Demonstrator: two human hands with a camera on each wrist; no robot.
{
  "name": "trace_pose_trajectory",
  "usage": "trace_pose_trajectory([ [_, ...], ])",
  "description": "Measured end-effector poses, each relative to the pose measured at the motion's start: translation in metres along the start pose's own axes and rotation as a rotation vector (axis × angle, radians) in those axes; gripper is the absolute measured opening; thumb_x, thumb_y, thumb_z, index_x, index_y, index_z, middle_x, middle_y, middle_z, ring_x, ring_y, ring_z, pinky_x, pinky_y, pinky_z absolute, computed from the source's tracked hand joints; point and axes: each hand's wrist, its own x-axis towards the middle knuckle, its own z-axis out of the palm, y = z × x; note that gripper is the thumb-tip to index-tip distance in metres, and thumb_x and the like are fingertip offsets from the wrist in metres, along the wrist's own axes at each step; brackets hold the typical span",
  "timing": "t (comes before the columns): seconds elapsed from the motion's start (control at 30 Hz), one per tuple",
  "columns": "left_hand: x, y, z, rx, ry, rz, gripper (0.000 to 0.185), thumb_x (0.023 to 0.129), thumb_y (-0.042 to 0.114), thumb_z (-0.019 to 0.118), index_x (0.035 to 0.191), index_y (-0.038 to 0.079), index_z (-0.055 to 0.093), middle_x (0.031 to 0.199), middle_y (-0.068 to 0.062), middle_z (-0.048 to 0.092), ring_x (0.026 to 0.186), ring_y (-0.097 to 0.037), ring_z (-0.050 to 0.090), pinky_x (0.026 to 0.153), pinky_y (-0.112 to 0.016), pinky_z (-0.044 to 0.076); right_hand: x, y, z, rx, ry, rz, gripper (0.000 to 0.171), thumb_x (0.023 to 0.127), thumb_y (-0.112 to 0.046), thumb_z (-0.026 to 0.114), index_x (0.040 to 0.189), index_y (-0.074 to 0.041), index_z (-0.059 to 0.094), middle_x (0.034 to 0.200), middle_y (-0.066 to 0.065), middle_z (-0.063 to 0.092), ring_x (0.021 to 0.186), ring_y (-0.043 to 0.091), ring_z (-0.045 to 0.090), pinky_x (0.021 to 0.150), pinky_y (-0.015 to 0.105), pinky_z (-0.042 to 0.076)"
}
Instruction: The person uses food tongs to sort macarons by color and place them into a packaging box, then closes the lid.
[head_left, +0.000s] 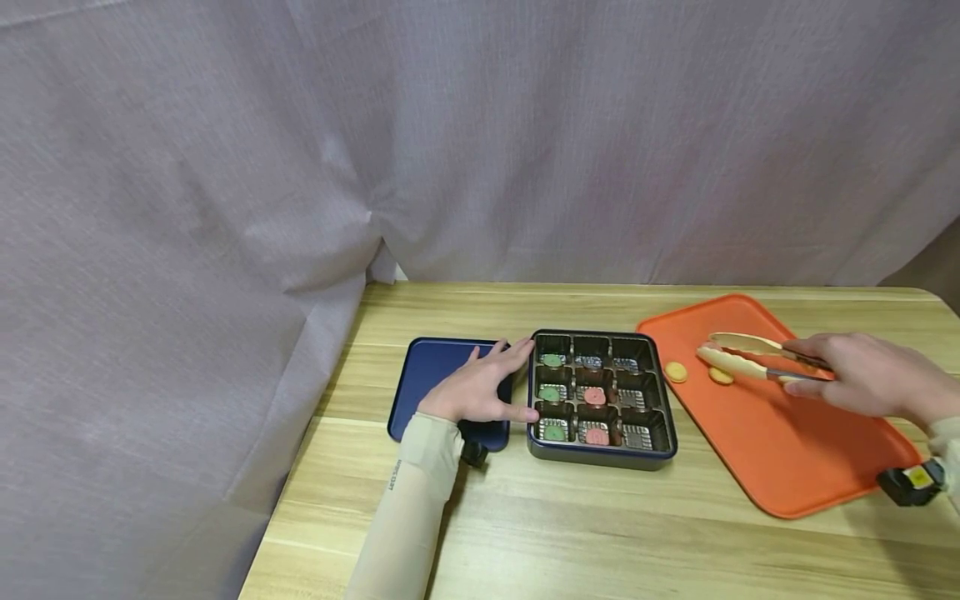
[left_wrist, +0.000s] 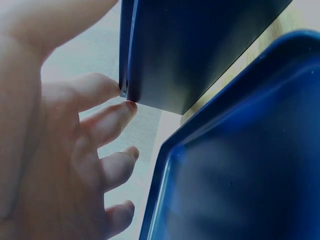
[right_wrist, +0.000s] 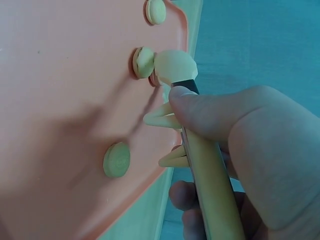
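Note:
My right hand (head_left: pixel 870 371) grips a pair of tongs (head_left: pixel 738 362) with pale scalloped tips, held over an orange tray (head_left: pixel 795 450). Right by the tips is a yellow macaron (head_left: pixel 721 376), and another macaron (head_left: pixel 676 372) lies near the tray's left edge. In the right wrist view a further macaron (right_wrist: pixel 116 160) lies below the tongs. My left hand (head_left: pixel 480 387) is spread, thumb and fingertips at the left rim of a dark blue box (head_left: pixel 600 457). In its divided insert are green macarons (head_left: pixel 554 433) down the left column and pink macarons (head_left: pixel 597 434) in the middle column.
A dark blue lid (head_left: pixel 431 379) lies on the wooden table (head_left: pixel 585 533) left of the box, partly under my left hand. The orange tray sits at an angle close to the box's right side. A grey curtain (head_left: pixel 525 150) hangs behind the table.

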Motion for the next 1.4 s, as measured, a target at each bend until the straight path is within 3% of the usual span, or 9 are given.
trace_pose_trajectory([
  [0.13,0.0,0.0,0.0,0.001,0.001,0.002,0.114,0.087,0.068,0.075,0.171,0.024,0.012,0.177,0.002,0.015,0.163,-0.034,0.011,0.127,-0.066,0.007,0.0,-0.002,-0.001,0.007,-0.007,0.0,0.066,0.091,-0.034,0.083,0.132,0.014,0.064,0.077,-0.004,0.055,0.068,0.016,0.046,0.058,0.032,0.035],
  [0.33,0.0,0.0,-0.001,-0.003,0.002,0.007,0.114,0.086,0.067,0.075,0.171,0.023,0.013,0.177,0.0,0.015,0.163,-0.035,0.012,0.127,-0.066,0.007,0.002,-0.004,-0.003,-0.007,-0.016,-0.011,0.061,0.091,-0.028,0.082,0.132,0.013,0.065,0.093,0.005,0.071,0.071,0.016,0.052,0.059,0.033,0.04],
  [0.57,-0.001,0.0,-0.001,-0.005,0.0,0.006,0.115,0.086,0.07,0.074,0.171,0.023,0.012,0.177,0.0,0.015,0.163,-0.035,0.011,0.128,-0.066,0.006,0.002,-0.007,-0.005,-0.007,-0.019,-0.009,0.059,0.092,-0.03,0.082,0.13,0.013,0.066,0.082,-0.003,0.061,0.07,0.016,0.048,0.059,0.034,0.038],
  [0.77,-0.001,-0.001,-0.001,-0.008,-0.003,0.004,0.115,0.086,0.07,0.074,0.171,0.025,0.011,0.177,0.001,0.015,0.163,-0.034,0.011,0.128,-0.065,0.006,0.0,-0.009,-0.007,-0.025,-0.02,-0.021,0.06,0.091,-0.027,0.083,0.132,0.013,0.066,0.095,0.003,0.071,0.072,0.015,0.052,0.06,0.034,0.042],
  [1.4,-0.001,-0.001,0.0,-0.008,-0.001,0.003,0.114,0.086,0.07,0.074,0.171,0.025,0.011,0.177,0.003,0.014,0.163,-0.033,0.01,0.128,-0.065,0.006,-0.005,-0.015,-0.009,-0.033,0.03,-0.041,0.062,0.091,-0.031,0.083,0.133,0.011,0.066,0.077,-0.007,0.055,0.068,0.013,0.046,0.06,0.032,0.038],
])
